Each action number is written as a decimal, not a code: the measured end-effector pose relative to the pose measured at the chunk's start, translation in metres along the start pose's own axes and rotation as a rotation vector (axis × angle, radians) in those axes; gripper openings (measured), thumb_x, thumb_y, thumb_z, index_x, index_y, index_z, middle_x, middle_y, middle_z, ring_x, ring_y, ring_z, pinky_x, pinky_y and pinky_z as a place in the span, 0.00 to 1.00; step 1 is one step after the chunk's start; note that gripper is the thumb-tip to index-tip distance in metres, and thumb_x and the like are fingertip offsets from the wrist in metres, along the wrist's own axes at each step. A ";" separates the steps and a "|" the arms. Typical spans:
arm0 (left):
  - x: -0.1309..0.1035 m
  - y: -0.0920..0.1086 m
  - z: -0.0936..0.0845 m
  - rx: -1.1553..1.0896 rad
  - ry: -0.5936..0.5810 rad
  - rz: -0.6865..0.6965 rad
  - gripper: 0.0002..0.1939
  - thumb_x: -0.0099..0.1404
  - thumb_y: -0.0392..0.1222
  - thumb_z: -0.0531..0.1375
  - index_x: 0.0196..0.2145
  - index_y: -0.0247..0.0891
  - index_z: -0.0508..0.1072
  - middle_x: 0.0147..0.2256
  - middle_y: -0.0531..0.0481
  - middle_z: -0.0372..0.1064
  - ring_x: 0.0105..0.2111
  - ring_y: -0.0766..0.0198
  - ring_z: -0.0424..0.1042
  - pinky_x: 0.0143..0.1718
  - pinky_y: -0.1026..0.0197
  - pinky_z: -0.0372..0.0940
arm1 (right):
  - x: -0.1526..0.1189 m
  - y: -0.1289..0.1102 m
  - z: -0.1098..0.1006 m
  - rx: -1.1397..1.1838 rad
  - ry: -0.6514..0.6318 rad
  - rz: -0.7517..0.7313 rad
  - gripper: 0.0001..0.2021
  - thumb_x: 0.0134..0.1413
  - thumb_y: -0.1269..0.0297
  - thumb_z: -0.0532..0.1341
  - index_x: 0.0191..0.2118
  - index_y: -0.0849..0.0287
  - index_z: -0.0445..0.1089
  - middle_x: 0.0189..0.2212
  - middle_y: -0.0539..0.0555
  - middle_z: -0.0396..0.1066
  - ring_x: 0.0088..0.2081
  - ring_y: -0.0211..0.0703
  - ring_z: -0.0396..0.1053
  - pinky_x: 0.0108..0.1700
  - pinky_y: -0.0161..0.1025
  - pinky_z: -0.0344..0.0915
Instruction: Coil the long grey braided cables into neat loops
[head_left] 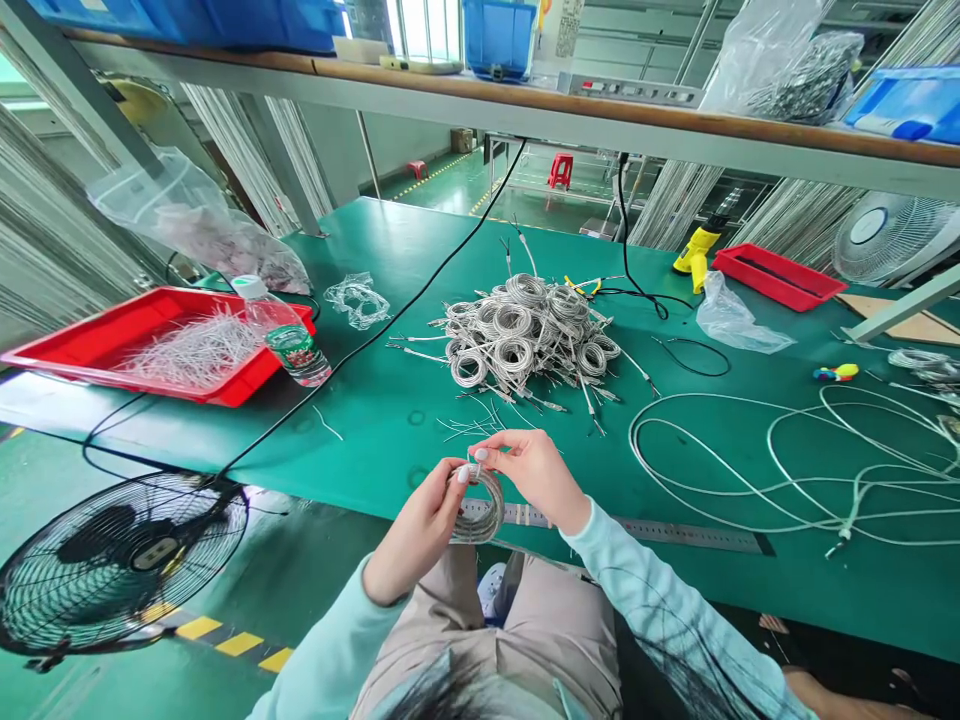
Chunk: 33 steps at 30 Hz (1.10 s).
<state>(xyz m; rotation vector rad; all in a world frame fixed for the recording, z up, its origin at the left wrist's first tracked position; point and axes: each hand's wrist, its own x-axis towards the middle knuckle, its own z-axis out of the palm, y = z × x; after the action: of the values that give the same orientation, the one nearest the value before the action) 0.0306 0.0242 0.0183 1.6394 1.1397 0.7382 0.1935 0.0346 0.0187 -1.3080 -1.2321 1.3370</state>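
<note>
A coiled grey cable hangs at the table's front edge, its ring facing me. My left hand is closed round the coil's left upper side, thumb on top. At the top of the ring, my right hand pinches with thumb and forefinger against the coil; a thin tie seems to be there, but it is too small to make out surely. Just beyond my hands lie several loose thin white ties. Farther back is a heap of coiled cables with bare wire ends sticking out.
A red tray of thin white strips and a tilted plastic bottle are at left. Long uncoiled cable loops across the right, behind a steel ruler. A black cord crosses the table. A fan stands front left.
</note>
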 end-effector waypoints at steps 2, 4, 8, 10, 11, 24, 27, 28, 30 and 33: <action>0.000 0.001 0.001 -0.003 -0.007 0.009 0.18 0.67 0.54 0.48 0.39 0.37 0.67 0.32 0.48 0.70 0.30 0.61 0.66 0.32 0.60 0.64 | 0.001 0.000 -0.001 0.017 -0.006 0.026 0.13 0.46 0.54 0.67 0.33 0.59 0.78 0.30 0.55 0.76 0.32 0.46 0.72 0.35 0.40 0.67; -0.001 0.001 0.001 -0.004 -0.022 0.023 0.18 0.68 0.53 0.48 0.40 0.37 0.67 0.35 0.47 0.71 0.33 0.61 0.68 0.35 0.60 0.64 | 0.001 0.001 -0.001 0.055 0.002 0.051 0.15 0.44 0.53 0.69 0.32 0.60 0.77 0.28 0.55 0.76 0.30 0.44 0.71 0.34 0.39 0.65; -0.001 0.000 0.000 -0.004 -0.070 0.053 0.18 0.69 0.52 0.47 0.43 0.36 0.66 0.42 0.44 0.71 0.38 0.61 0.69 0.41 0.60 0.64 | 0.000 0.000 0.000 0.246 -0.018 0.158 0.21 0.31 0.50 0.74 0.30 0.61 0.76 0.28 0.53 0.75 0.29 0.38 0.69 0.33 0.35 0.64; -0.001 0.000 0.000 -0.006 -0.090 0.062 0.18 0.69 0.52 0.47 0.44 0.36 0.66 0.43 0.43 0.70 0.41 0.60 0.69 0.43 0.60 0.64 | 0.000 -0.001 0.000 0.308 -0.055 0.209 0.24 0.27 0.48 0.74 0.29 0.62 0.76 0.28 0.53 0.75 0.28 0.37 0.69 0.33 0.35 0.65; -0.002 0.000 -0.001 -0.004 -0.093 0.067 0.18 0.70 0.52 0.47 0.45 0.37 0.66 0.44 0.43 0.70 0.42 0.60 0.69 0.44 0.59 0.64 | -0.001 -0.001 0.000 0.336 -0.069 0.233 0.25 0.26 0.47 0.74 0.29 0.63 0.77 0.27 0.53 0.75 0.28 0.37 0.69 0.33 0.35 0.65; -0.009 0.002 0.004 0.071 0.033 0.159 0.14 0.71 0.49 0.46 0.49 0.40 0.59 0.47 0.43 0.68 0.44 0.61 0.69 0.44 0.57 0.66 | -0.010 -0.007 0.010 0.463 0.041 0.194 0.23 0.29 0.51 0.75 0.31 0.64 0.78 0.29 0.57 0.77 0.32 0.42 0.73 0.38 0.38 0.67; -0.009 0.003 0.003 0.151 0.053 0.192 0.13 0.70 0.49 0.49 0.48 0.40 0.60 0.45 0.45 0.69 0.42 0.62 0.70 0.43 0.58 0.66 | -0.015 -0.008 0.013 0.390 0.116 0.106 0.17 0.36 0.53 0.73 0.31 0.62 0.79 0.31 0.56 0.78 0.34 0.44 0.74 0.38 0.39 0.68; -0.009 0.003 0.002 0.188 0.071 0.193 0.14 0.69 0.50 0.50 0.47 0.40 0.61 0.44 0.46 0.69 0.41 0.61 0.70 0.42 0.58 0.66 | -0.016 -0.008 0.014 0.326 0.148 0.047 0.14 0.40 0.55 0.71 0.31 0.60 0.79 0.32 0.56 0.78 0.34 0.45 0.74 0.38 0.39 0.69; -0.009 0.002 0.002 0.234 0.126 0.185 0.14 0.68 0.51 0.52 0.46 0.41 0.63 0.43 0.46 0.70 0.39 0.61 0.71 0.39 0.58 0.66 | -0.021 -0.009 0.016 0.167 0.206 -0.108 0.07 0.48 0.60 0.68 0.32 0.57 0.79 0.32 0.54 0.77 0.35 0.43 0.74 0.38 0.38 0.69; -0.011 0.003 0.004 0.260 0.183 0.207 0.13 0.69 0.50 0.51 0.45 0.41 0.64 0.42 0.47 0.71 0.39 0.61 0.71 0.38 0.59 0.67 | -0.028 -0.009 0.018 -0.019 0.288 -0.353 0.04 0.53 0.67 0.65 0.33 0.54 0.79 0.32 0.51 0.77 0.35 0.40 0.73 0.37 0.35 0.69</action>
<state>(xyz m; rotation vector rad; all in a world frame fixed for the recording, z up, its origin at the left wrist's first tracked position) 0.0305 0.0125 0.0203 1.9611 1.2481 0.9173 0.1768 0.0068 0.0302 -1.1816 -1.2066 0.8575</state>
